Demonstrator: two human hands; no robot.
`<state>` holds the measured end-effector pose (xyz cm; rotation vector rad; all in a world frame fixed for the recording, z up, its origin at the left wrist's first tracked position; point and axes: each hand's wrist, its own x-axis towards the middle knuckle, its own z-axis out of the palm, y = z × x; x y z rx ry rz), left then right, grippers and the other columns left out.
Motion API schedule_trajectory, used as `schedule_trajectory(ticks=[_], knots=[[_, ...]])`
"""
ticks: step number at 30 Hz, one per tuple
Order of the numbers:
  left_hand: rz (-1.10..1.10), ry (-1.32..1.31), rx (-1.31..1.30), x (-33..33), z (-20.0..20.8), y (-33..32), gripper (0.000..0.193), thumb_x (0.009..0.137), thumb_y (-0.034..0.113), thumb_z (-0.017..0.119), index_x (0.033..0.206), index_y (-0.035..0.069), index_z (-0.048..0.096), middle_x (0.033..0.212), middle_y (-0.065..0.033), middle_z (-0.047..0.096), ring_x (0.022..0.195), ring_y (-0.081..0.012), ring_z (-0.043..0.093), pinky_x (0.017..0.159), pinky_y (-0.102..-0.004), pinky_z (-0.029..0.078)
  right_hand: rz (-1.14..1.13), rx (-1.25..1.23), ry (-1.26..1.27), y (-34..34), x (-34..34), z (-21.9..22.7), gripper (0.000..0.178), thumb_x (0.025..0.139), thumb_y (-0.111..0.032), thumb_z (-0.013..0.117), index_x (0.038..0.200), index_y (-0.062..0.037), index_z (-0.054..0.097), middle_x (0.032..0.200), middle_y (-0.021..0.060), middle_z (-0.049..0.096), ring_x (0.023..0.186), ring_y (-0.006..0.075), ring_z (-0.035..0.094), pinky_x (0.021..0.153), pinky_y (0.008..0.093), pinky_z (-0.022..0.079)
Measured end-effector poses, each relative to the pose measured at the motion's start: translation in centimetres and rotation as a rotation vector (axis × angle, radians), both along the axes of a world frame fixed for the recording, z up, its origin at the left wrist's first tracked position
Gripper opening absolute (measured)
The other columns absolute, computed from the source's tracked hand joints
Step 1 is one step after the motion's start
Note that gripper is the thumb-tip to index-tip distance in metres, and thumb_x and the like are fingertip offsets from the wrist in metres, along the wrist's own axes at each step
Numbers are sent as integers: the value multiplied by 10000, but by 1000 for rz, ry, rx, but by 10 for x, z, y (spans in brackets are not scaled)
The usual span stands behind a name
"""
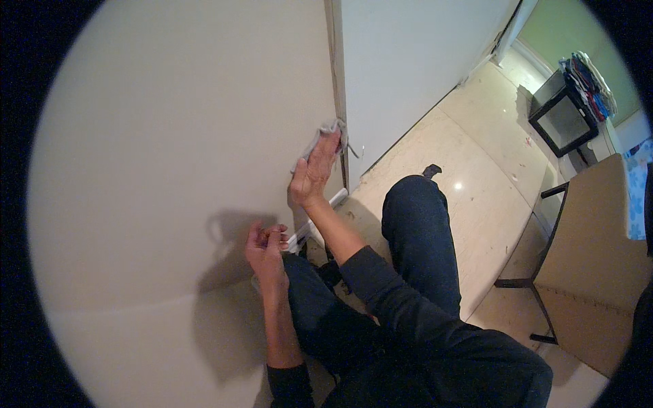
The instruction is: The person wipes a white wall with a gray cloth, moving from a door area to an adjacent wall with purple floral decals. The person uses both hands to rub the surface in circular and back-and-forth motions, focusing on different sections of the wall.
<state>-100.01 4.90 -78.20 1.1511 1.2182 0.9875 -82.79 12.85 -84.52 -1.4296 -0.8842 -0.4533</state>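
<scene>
My right hand [313,178] reaches up and presses a crumpled grey cloth [332,126] to the cream wall [170,136], beside the door frame [337,75]. The fingers lie along the cloth, which shows past their tips and along the side nearest the wall. Lower and to the left, my left hand [267,248] is raised close to the wall with its fingers loosely bent and apart. I see nothing in it, and it casts a shadow on the wall. White skirting [299,234] runs low between the two hands.
A pale door [401,68] stands beside the frame. My bent knees [418,224] are over the cream tiled floor [469,149]. At right are a brown chair [585,251] with dark legs and a dark-framed box [564,122] with folded cloths [588,85] on top.
</scene>
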Motion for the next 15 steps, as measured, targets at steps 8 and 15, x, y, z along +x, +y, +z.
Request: schedule_trajectory(ticks=[8,15], knots=[[26,-73,-128,-10,-29,-15,441,942,42,661,1339,-38,486,938,-122,727,724,-131,652,618,-249,519,-21,-235,456,-10,-32,-80,665,1059,-285,269,1564,103,79,1640,325,44,1536,448,33,1247,489,31],[62,-50,-169,-17,-48,-28,402,952,48,646,1320,-31,505,933,-115,724,740,-129,649,614,-243,515,-103,-182,788,1,-45,-92,632,1091,-306,227,1580,65,77,1665,252,66,1552,360,62,1257,424,69]])
